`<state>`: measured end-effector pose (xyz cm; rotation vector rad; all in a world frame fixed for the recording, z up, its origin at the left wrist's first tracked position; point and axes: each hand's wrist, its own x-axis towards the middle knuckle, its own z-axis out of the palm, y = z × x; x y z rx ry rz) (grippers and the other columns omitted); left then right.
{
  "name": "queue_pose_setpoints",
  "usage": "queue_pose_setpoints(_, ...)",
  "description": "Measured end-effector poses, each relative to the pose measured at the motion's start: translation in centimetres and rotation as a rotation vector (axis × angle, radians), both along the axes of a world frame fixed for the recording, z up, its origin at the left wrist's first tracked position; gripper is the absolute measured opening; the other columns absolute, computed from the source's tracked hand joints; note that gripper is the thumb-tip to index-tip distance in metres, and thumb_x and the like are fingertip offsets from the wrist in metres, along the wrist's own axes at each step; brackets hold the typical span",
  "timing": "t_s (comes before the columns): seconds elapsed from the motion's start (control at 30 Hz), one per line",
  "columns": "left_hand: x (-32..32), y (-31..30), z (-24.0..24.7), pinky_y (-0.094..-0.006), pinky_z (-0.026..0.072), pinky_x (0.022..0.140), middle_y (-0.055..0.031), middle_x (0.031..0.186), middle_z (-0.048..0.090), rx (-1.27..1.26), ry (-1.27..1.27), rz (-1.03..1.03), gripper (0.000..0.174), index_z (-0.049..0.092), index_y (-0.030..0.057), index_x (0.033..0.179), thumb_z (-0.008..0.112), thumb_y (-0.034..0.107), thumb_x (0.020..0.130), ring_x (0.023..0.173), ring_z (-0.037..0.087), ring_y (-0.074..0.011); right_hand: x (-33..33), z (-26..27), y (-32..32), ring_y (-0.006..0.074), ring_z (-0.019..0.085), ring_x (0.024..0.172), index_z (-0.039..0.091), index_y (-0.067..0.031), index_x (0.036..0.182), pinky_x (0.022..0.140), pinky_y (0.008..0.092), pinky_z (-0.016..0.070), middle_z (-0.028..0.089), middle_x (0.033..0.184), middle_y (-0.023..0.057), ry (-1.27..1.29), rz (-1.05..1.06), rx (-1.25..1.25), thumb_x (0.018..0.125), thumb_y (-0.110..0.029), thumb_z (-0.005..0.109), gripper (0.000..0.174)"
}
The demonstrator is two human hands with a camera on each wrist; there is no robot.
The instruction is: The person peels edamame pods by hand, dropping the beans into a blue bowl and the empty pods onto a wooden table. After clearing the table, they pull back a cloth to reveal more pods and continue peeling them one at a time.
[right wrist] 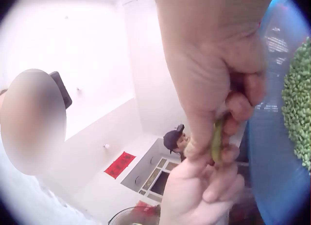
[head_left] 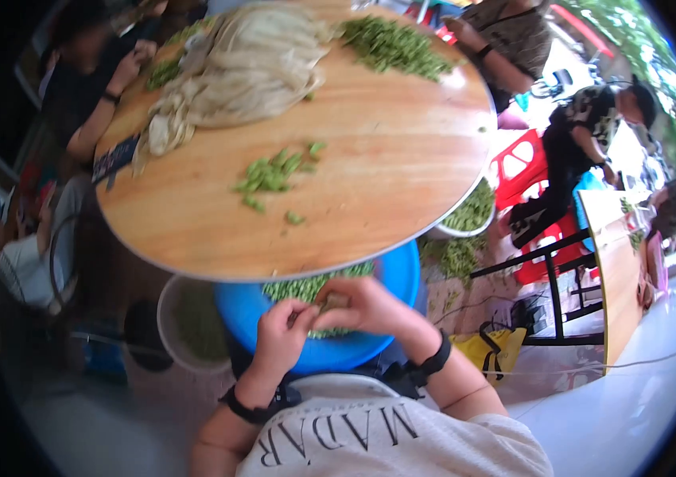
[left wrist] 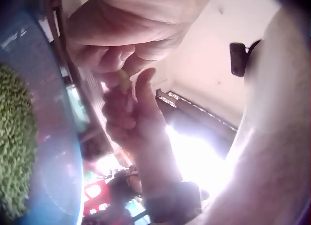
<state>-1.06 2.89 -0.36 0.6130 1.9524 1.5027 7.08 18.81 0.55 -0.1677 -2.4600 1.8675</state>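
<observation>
Past the left edge of the rounded, wood-grained worktop [head_left: 386,143], a person in dark clothing [head_left: 87,95]; lying on that edge, a dark flat object [head_left: 115,157]. Below the near edge, a pale basin [head_left: 165,330]; toward the far left edge, a crumpled cream cloth [head_left: 250,67]. Nearer the near edge, a small scatter of loose green pods [head_left: 269,172]. Just off the near edge, a blue basin [head_left: 405,278] of shelled green beans [head_left: 298,286], and over it both hands, left hand [head_left: 281,334] and right hand [head_left: 370,306], fingertips together, pinching one green pod [right wrist: 217,144] between them. By the far right edge, a heap of pods [head_left: 394,48]. Beyond the right edge, a white tub [head_left: 465,233] of greenery, a yellow bag [head_left: 493,350], a red stool [head_left: 521,167] and a second worktop [head_left: 620,278] above pale tiled floor [head_left: 664,334]. Around it all, pale walls [right wrist: 92,45]. As for writing: "MADAR" in dark capitals on the grey shirt [head_left: 465,437], smaller line beside it unreadable; dark characters on a red wall sign [right wrist: 120,165], too blurred to read.
</observation>
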Motion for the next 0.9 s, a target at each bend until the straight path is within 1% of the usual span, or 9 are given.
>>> queue_pose_setpoints(0.03,0.2,0.2,-0.1,-0.0185,0.0287,0.040,-0.0010,0.063,0.053,0.058,-0.081,0.015,0.007,0.058,0.0011,0.077,0.058,0.005,0.083,0.048,0.042,-0.0038,-0.1,0.4,-0.3,0.0078,0.047,0.063,0.059,-0.0012,0.086,0.054,0.0257,0.0414,0.055,0.065,0.0032,-0.004,-0.005,0.007,0.074,-0.026,0.073,0.031)
queue_pose_setpoints(0.13,-0.6,-0.2,0.0,-0.0177,0.0264,0.038,-0.0033,0.062,0.054,0.227,-0.730,0.066,0.008,0.058,0.0001,0.079,0.058,0.006,0.084,0.044,0.040,-0.0044,-0.3,0.6,-0.3,0.0087,0.050,0.062,0.059,-0.0023,0.083,0.055,0.0263,0.0425,0.057,0.065,0.0048,-0.017,0.026,-0.035,0.073,-0.025,0.074,0.029)
queue_pose_setpoints(0.4,-0.6,-1.4,-0.2,-0.0177,0.0311,0.040,-0.0065,0.065,0.057,0.086,-0.590,-0.041,0.009,0.059,-0.0033,0.081,0.059,0.005,0.083,0.044,0.043,-0.0055,0.2,-0.7,-0.2,0.0077,0.051,0.058,0.062,-0.0019,0.088,0.052,0.0237,0.0422,0.057,0.065,0.0007,-0.053,0.073,-0.114,0.078,-0.017,0.065,0.019)
queue_pose_setpoints(0.5,-0.4,-1.8,0.4,-0.0183,0.0355,0.043,-0.0042,0.062,0.056,0.052,-0.560,-0.102,0.008,0.060,-0.0027,0.080,0.060,0.005,0.082,0.046,0.046,-0.0062,0.6,0.3,0.1,0.0074,0.052,0.053,0.063,-0.0008,0.091,0.048,0.0223,0.0422,0.058,0.065,0.0005,-0.245,0.064,-0.362,0.077,-0.015,0.064,0.020)
queue_pose_setpoints(0.6,-0.8,-2.4,0.2,-0.0190,0.0374,0.043,-0.0051,0.064,0.057,-0.041,-0.577,-0.174,0.010,0.060,-0.0026,0.079,0.060,0.006,0.082,0.047,0.048,-0.0073,1.0,-1.1,-0.6,0.0062,0.051,0.048,0.063,-0.0008,0.088,0.044,0.0224,0.0414,0.056,0.059,0.0012,-0.252,0.023,-0.377,0.074,-0.010,0.060,0.017)
queue_pose_setpoints(0.7,-0.9,-2.7,-0.5,-0.0195,0.0365,0.042,-0.0053,0.063,0.058,-0.141,-0.420,-0.163,0.013,0.059,-0.0022,0.076,0.061,0.009,0.082,0.046,0.048,-0.0068,1.1,-1.2,-0.9,0.0143,0.056,0.050,0.063,-0.0011,0.088,0.048,0.0269,0.0446,0.058,0.059,0.0054,-0.300,0.014,-0.284,0.073,-0.010,0.063,0.018)
queue_pose_setpoints(0.8,-0.3,-2.9,-2.2,-0.0218,0.0361,0.042,-0.0029,0.057,0.056,-0.198,-0.032,-0.145,0.016,0.059,-0.0012,0.072,0.064,0.012,0.080,0.047,0.046,-0.0057,1.6,-4.2,-0.8,0.0260,0.059,0.058,0.063,-0.0018,0.088,0.053,0.0325,0.0471,0.059,0.064,0.0120,0.052,-0.063,0.472,0.071,-0.012,0.066,0.020)
queue_pose_setpoints(0.83,-0.4,-2.9,-2.4,-0.0226,0.0359,0.042,-0.0026,0.055,0.055,-0.209,0.082,-0.156,0.017,0.059,-0.0011,0.071,0.064,0.012,0.079,0.048,0.046,-0.0056,1.9,-3.9,-0.8,0.0342,0.058,0.066,0.063,-0.0026,0.088,0.058,0.0372,0.0475,0.059,0.071,0.0163,0.028,-0.130,0.474,0.070,-0.014,0.068,0.022)
queue_pose_setpoints(0.9,-0.4,-2.9,-1.5,-0.0250,0.0361,0.043,-0.0037,0.051,0.052,-0.250,0.205,-0.150,0.019,0.058,-0.0010,0.068,0.067,0.013,0.077,0.048,0.045,-0.0065,1.9,-2.2,-1.0,0.0318,0.058,0.065,0.062,-0.0027,0.088,0.057,0.0360,0.0470,0.059,0.073,0.0163,0.050,-0.138,0.288,0.071,-0.015,0.068,0.022)
